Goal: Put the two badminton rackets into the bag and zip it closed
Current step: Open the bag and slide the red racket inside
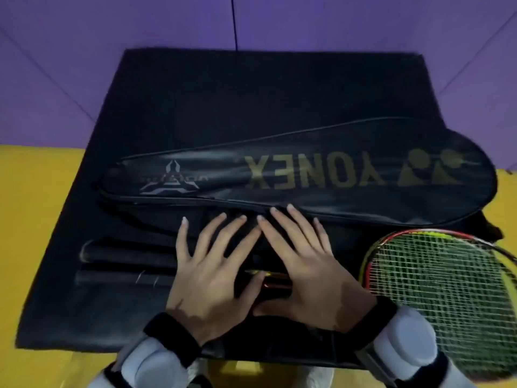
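A black racket bag with gold YONEX lettering lies across a black mat. Its near edge is unzipped. Two black racket handles lie side by side on the mat at the left, below the bag. A racket head with a yellow-red frame and pale strings lies at the right; whether a second head sits under it I cannot tell. My left hand and my right hand rest flat with fingers spread over the racket shafts, fingertips at the bag's near edge.
The black mat sits on a yellow floor, with purple floor tiles beyond. White sleeves with black wristbands show at the bottom of the view.
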Tool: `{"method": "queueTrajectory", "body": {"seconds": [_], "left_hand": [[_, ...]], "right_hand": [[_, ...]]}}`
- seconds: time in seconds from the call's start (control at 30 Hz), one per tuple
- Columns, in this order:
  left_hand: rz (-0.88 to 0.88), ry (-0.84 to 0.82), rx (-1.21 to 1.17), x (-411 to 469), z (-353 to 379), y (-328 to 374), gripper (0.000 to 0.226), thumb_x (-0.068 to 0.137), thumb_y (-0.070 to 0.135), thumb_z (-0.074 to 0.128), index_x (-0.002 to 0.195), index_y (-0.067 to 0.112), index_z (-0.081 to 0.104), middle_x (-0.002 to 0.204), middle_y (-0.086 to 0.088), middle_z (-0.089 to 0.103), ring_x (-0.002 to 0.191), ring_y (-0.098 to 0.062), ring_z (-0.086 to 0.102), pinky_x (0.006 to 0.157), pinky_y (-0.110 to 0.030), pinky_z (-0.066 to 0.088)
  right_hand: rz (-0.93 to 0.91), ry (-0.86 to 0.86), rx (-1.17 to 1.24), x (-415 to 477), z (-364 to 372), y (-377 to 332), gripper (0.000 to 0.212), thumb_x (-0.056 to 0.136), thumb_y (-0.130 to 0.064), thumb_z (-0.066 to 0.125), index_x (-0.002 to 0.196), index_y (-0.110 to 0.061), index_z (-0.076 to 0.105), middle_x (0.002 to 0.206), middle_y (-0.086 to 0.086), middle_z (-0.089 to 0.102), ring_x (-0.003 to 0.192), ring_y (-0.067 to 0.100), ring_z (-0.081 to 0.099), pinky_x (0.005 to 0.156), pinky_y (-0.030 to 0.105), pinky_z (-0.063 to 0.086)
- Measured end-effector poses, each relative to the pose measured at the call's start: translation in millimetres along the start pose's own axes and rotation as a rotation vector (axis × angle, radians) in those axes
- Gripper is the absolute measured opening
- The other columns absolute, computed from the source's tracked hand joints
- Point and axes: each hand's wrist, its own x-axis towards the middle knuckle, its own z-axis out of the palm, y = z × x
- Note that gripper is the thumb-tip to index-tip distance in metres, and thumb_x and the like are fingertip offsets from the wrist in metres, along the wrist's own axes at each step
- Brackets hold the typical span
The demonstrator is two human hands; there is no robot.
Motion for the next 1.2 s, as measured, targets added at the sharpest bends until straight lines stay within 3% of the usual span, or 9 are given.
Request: {"method": "queueTrajectory", "body": {"seconds": [0.13,0.27,0.37,0.47,0.6,0.7,0.9,1.2], "left_hand": [[0.083,0.140,0.027,-6.8,26.5,-1.5,0.059,0.090,0.053,0.048,0.142,0.026,0.052,0.144,0.004,0.052,0.140,-0.023,0.042,0.113,-0.062,0.023],[0.144,0.306,0.015,-13.0,39.5,-2.1,0.051,0.094,0.047,0.046,0.139,0.024,0.056,0.140,0.003,0.056,0.135,-0.020,0.048,0.113,-0.055,0.028],[0.153,0.363,0.008,-9.8,43.4,-1.5,0.044,0.095,0.044,0.046,0.130,0.023,0.063,0.133,0.004,0.061,0.128,-0.018,0.054,0.112,-0.047,0.032],[0.172,0.408,0.011,-13.7,49.2,0.1,0.040,0.095,0.043,0.046,0.121,0.023,0.068,0.122,0.006,0.064,0.118,-0.016,0.058,0.108,-0.039,0.035],[0.215,0.461,-0.015,-22.6,47.0,2.3,0.036,0.095,0.039,0.047,0.116,0.020,0.070,0.110,0.004,0.067,0.101,-0.018,0.062,0.097,-0.036,0.040],[0.234,0.469,-0.029,-22.8,48.2,2.2,0.037,0.094,0.039,0.048,0.117,0.019,0.069,0.109,0.003,0.067,0.099,-0.020,0.062,0.092,-0.037,0.043],[0.294,0.459,-0.033,-21.0,49.0,-0.6,0.034,0.092,0.036,0.053,0.115,0.018,0.069,0.105,0.002,0.065,0.095,-0.021,0.061,0.083,-0.037,0.046],[0.282,0.459,-0.074,-15.6,51.4,-5.5,0.031,0.094,0.031,0.055,0.121,0.021,0.067,0.107,0.004,0.063,0.096,-0.019,0.062,0.081,-0.035,0.047]], "right_hand": [[-0.038,-0.010,-0.112,1.6,24.9,9.5,0.110,0.078,-0.084,0.045,0.153,-0.035,-0.018,0.164,-0.009,-0.015,0.146,0.011,-0.029,0.120,0.058,-0.003],[-0.084,0.166,-0.189,-3.5,36.9,13.2,0.095,0.085,-0.080,0.035,0.158,-0.027,0.004,0.165,-0.005,0.010,0.152,0.015,-0.006,0.121,0.057,0.009],[-0.063,0.196,-0.287,0.9,39.9,11.9,0.087,0.087,-0.075,0.027,0.156,-0.023,0.019,0.162,-0.003,0.023,0.151,0.018,0.012,0.119,0.057,0.017],[-0.072,0.291,-0.377,-1.1,46.1,7.2,0.077,0.086,-0.067,0.035,0.148,-0.022,0.041,0.153,0.002,0.042,0.143,0.022,0.034,0.114,0.052,0.030],[-0.033,0.509,-0.470,-16.1,62.7,-7.6,0.058,0.086,-0.051,0.052,0.128,-0.013,0.062,0.124,0.006,0.066,0.116,0.027,0.060,0.102,0.044,0.042],[0.046,0.679,-0.505,-20.1,70.2,-12.8,0.053,0.082,-0.052,0.056,0.114,-0.011,0.065,0.110,0.006,0.066,0.104,0.029,0.060,0.096,0.042,0.041],[0.167,0.764,-0.537,-20.9,70.1,-15.2,0.042,0.085,-0.053,0.059,0.096,-0.013,0.064,0.096,0.006,0.061,0.090,0.029,0.056,0.081,0.039,0.041],[0.200,0.852,-0.443,-15.7,72.3,-12.8,0.052,0.088,-0.062,0.055,0.082,-0.012,0.065,0.085,0.005,0.060,0.082,0.025,0.053,0.070,0.036,0.047]]}}
